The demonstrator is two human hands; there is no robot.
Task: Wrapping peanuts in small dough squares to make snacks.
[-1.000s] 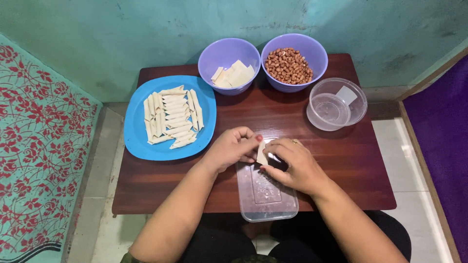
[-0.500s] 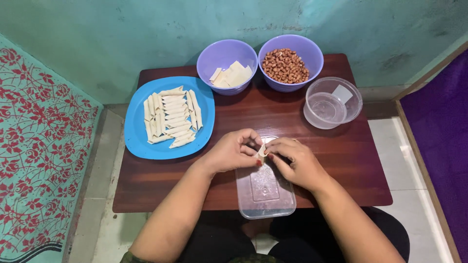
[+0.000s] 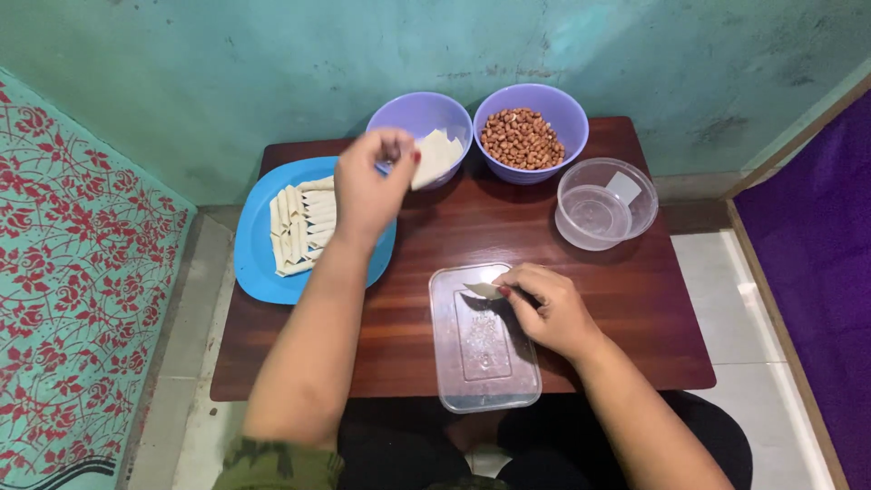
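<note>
- Right now the left hand point(image 3: 367, 186) hovers above the blue plate point(image 3: 259, 263) and reaches toward the lilac bowl of wrappers point(image 3: 419, 120), its fingers pinched closed on one pale square wrapper point(image 3: 434, 159) that hangs partly over the bowl's rim
- Meanwhile the right hand point(image 3: 549, 308) rests beside the upturned clear lid point(image 3: 481, 338), its fingers closed on a small folded piece of dough point(image 3: 484, 290) held just over the lid's far edge
- Risk: the wrapper looks thin and limp, so a pinch at one corner could let it tear or fold on itself, and a neighbouring sheet could cling and lift with it
- Risk: the left forearm passes low over the rolled pastry sticks point(image 3: 304, 227) on the plate; a dip could crush or scatter them, since they lie loose in rows
- Risk: the lid sits at the near edge of the desk point(image 3: 454, 227), slightly overhanging, so a push from the right wrist could tip it off
- Risk: the bowl of peanuts point(image 3: 523, 136) stands touching the wrapper bowl; a knock could spill the round, loose nuts
- Materials: the desk is dark glossy wood; bowls and plate are smooth plastic; the round clear tub point(image 3: 603, 204) is thin and light; the dough is matte and cream-coloured
</note>
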